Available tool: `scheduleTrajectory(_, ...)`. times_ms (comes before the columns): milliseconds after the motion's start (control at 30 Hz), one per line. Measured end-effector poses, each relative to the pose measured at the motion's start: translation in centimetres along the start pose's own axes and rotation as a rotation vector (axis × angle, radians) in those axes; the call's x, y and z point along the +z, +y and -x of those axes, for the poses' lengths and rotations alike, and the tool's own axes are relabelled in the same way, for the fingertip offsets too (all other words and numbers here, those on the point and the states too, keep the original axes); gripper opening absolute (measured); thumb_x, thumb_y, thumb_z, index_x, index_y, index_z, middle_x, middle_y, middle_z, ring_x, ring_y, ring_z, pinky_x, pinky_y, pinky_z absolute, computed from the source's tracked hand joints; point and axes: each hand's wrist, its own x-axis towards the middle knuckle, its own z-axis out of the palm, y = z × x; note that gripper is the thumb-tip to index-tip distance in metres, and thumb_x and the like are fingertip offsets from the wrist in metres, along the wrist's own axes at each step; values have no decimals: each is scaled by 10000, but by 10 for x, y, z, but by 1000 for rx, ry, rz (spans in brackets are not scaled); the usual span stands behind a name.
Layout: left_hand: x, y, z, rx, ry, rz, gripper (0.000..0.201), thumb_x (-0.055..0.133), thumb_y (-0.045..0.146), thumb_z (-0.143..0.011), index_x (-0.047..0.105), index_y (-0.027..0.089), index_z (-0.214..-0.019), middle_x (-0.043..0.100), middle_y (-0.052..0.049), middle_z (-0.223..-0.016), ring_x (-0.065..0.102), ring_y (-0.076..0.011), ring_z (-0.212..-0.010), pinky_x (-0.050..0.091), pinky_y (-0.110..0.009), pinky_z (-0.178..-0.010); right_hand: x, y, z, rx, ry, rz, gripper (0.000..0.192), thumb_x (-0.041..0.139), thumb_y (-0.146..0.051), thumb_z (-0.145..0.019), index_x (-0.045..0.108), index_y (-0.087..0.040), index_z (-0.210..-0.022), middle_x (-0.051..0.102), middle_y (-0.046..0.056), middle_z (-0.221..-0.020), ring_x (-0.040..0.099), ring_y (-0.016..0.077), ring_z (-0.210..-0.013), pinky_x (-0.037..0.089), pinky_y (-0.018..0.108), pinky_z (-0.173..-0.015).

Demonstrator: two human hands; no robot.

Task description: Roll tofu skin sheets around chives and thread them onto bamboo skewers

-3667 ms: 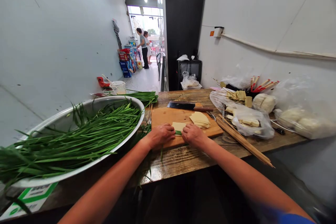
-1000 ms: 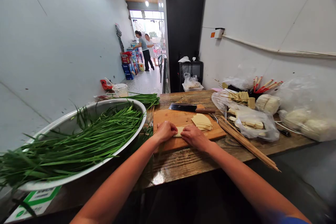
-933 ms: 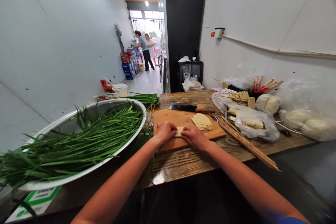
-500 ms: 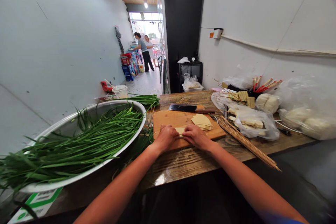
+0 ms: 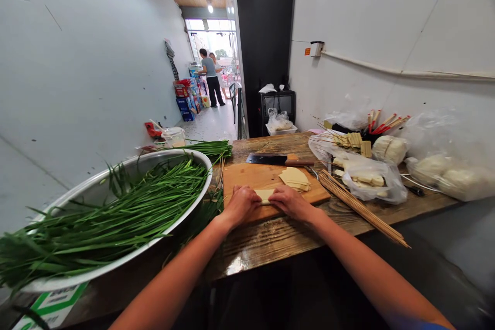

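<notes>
Unlabelled cutting board [image 5: 247, 178]: left hand [image 5: 242, 203], right hand [image 5: 291, 202] grip tofu-skin roll [image 5: 264, 195].

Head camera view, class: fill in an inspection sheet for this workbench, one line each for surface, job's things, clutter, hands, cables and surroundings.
Surface: worn wooden table bearing a cutting board.
Job's things: pale tofu-skin roll on the board, pressed between both hands; stack of tofu sheets beside it.
Clutter: cleaver, metal basin of chives, bamboo skewers, plastic bags of food.
Hands: left hand and right hand both rest on the roll.
Cables: white conduit along the wall.
Surroundings: two people stand at the far doorway.
</notes>
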Motion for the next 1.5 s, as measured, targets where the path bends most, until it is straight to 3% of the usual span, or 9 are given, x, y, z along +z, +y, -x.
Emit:
scheduleTrajectory(300,-2,2,1,-45,19,27,232,502,193,-821,716,222,-736,682,-42,-759,546,-181,-813,282,-319,-766,-3,-14,-9,-54,-72,362,182,504,-203,-854,631,-158,-732,563,56,-788,464,173,-796,362,315,-737)
scheduleTrajectory(467,-8,-4,-8,-167,-69,132,179,545,225,-786,723,219,-802,697,-32,-824,582,-179,-832,312,-293,-781,-2,-5,-15,71,-92,167,216,535,-192,-831,649,-157,-651,570,55,-778,463,149,-769,358,267,-680)
scheduleTrajectory(667,-7,-14,-7,-269,-59,304,183,573,294,-761,717,212,-840,708,1,-780,595,-128,-712,344,-233,-716,3,13,-17,190,-176,-132,127,570,-188,-807,690,-151,-791,619,34,-737,505,115,-689,350,220,-633)
scheduleTrajectory(833,-2,-18,-5,-184,-40,255,190,538,271,-793,718,210,-784,690,1,-768,577,-124,-725,323,-236,-711,0,13,-18,205,-179,-122,134,548,-189,-820,673,-148,-844,631,37,-785,523,121,-727,357,217,-653)
scheduleTrajectory(1000,-1,-19,-9,-148,-16,148,194,533,252,-803,722,215,-781,686,-23,-810,573,-152,-803,294,-274,-761,-7,0,-22,85,-272,154,222,467,-189,-864,664,-130,-780,606,78,-795,494,158,-772,358,263,-686)
scheduleTrajectory(1200,-1,-15,-9,-138,38,72,185,531,243,-819,713,221,-795,697,-24,-809,568,-163,-807,272,-311,-791,1,-24,-15,9,-193,476,205,454,-146,-839,654,-101,-843,575,120,-840,467,228,-847,349,356,-745)
scheduleTrajectory(1367,0,-7,-1,37,50,-153,249,458,232,-867,669,184,-744,639,-48,-730,510,-177,-787,273,-324,-753,3,-24,-13,-10,-198,511,191,471,-151,-827,658,-110,-830,570,111,-811,474,230,-829,349,366,-746)
scheduleTrajectory(1500,1,-9,5,52,88,-125,209,491,275,-856,673,217,-770,623,-32,-802,492,-170,-818,261,-324,-765,4,-19,-18,4,-229,487,172,501,-160,-811,664,-117,-778,581,113,-807,487,235,-828,359,368,-741)
